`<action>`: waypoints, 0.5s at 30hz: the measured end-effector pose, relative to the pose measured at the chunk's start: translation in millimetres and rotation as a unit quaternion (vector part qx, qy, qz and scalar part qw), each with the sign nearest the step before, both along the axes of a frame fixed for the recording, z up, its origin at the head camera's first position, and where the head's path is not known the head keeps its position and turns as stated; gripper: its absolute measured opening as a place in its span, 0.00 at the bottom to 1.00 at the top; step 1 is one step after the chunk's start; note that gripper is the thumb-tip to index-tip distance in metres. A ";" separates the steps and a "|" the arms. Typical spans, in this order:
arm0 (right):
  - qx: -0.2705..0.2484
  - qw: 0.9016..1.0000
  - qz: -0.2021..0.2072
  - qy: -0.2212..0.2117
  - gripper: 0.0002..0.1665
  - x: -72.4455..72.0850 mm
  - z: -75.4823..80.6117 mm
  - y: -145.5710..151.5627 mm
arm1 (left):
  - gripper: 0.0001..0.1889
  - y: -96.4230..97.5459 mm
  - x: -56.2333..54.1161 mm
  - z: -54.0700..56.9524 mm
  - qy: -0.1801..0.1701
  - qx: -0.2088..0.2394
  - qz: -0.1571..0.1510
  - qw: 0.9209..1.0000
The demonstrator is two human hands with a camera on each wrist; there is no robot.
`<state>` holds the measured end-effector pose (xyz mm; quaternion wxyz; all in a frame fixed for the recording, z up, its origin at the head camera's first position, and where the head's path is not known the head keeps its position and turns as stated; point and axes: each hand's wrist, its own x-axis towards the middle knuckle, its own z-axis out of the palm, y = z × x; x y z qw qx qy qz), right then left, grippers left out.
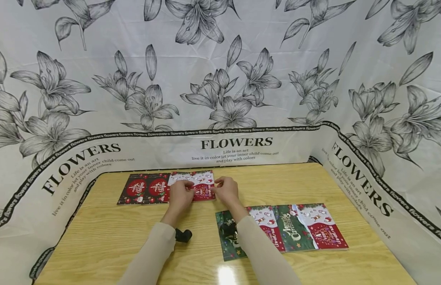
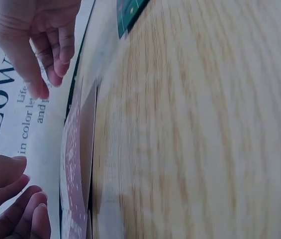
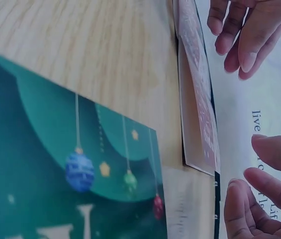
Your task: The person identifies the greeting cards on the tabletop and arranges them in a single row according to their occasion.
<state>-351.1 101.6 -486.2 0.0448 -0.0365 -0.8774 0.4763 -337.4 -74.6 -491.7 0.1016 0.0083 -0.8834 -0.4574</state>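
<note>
In the head view my left hand is over the red-and-white Christmas cards at the back of the table. At their right edge is my right hand. Both wrist views show a card cover standing slightly raised off its base. Loosely bent fingers of the left hand and right hand hover just past the cover, with nothing between finger and thumb. Left of them in the same row lie black cards with red circles.
A second row at the front right alternates green cards and red-and-white cards; my right forearm crosses over it. A small black object is at the left cuff. Flower-printed cloth walls in the wooden table.
</note>
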 end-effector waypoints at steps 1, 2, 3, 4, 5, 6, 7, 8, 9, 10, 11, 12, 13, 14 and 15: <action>0.002 1.000 -0.001 0.001 0.17 0.7 1.3 0.6 | 0.10 1.5 0.7 0.3 0.000 0.000 -0.002 1.000; 0.000 1.000 -0.002 0.001 0.17 1.3 2.0 1.3 | 0.10 3.2 1.9 1.0 0.000 -0.001 -0.006 1.000; -0.001 1.000 -0.003 0.001 0.16 1.8 2.6 2.2 | 0.11 5.0 3.0 1.6 -0.003 0.001 -0.010 1.000; -0.003 1.000 -0.003 0.003 0.17 2.6 3.1 3.3 | 0.11 6.9 4.3 2.0 -0.006 0.002 -0.014 1.000; -0.002 1.000 -0.003 0.005 0.17 3.5 3.6 4.7 | 0.11 9.0 5.5 2.0 -0.006 0.001 -0.017 1.000; -0.003 1.000 -0.004 0.006 0.17 4.6 3.9 6.2 | 0.11 11.0 6.5 2.0 -0.002 -0.003 -0.022 1.000; -0.006 1.000 -0.006 0.006 0.18 6.0 4.5 7.9 | 0.11 13.4 7.7 2.3 -0.001 -0.002 -0.028 1.000; -0.009 1.000 -0.007 0.008 0.18 7.6 5.1 9.9 | 0.11 16.1 9.1 2.7 0.002 -0.003 -0.032 0.999; -0.010 1.000 -0.008 0.011 0.18 9.1 5.9 12.1 | 0.11 19.0 10.3 2.8 0.005 -0.002 -0.035 0.999; -0.011 1.000 -0.009 0.013 0.19 10.4 6.6 14.6 | 0.11 21.7 11.4 2.9 0.010 -0.002 -0.038 0.999; -0.011 1.000 -0.009 0.016 0.19 11.9 7.4 17.5 | 0.11 24.6 12.4 3.1 0.016 -0.003 -0.042 0.999; -0.013 1.000 -0.011 0.017 0.19 13.6 8.5 20.5 | 0.11 27.7 13.5 3.4 0.019 -0.001 -0.045 0.999; -0.011 1.000 -0.013 0.018 0.19 15.1 9.6 23.9 | 0.10 31.0 14.5 3.6 0.021 0.002 -0.047 0.999; -0.007 1.000 -0.014 0.021 0.19 16.1 10.3 27.9 | 0.10 34.4 15.1 3.4 0.027 -0.002 -0.051 0.998; -0.004 1.000 -0.017 0.022 0.19 17.4 11.1 31.8 | 0.10 38.2 16.1 3.5 0.031 -0.002 -0.056 0.998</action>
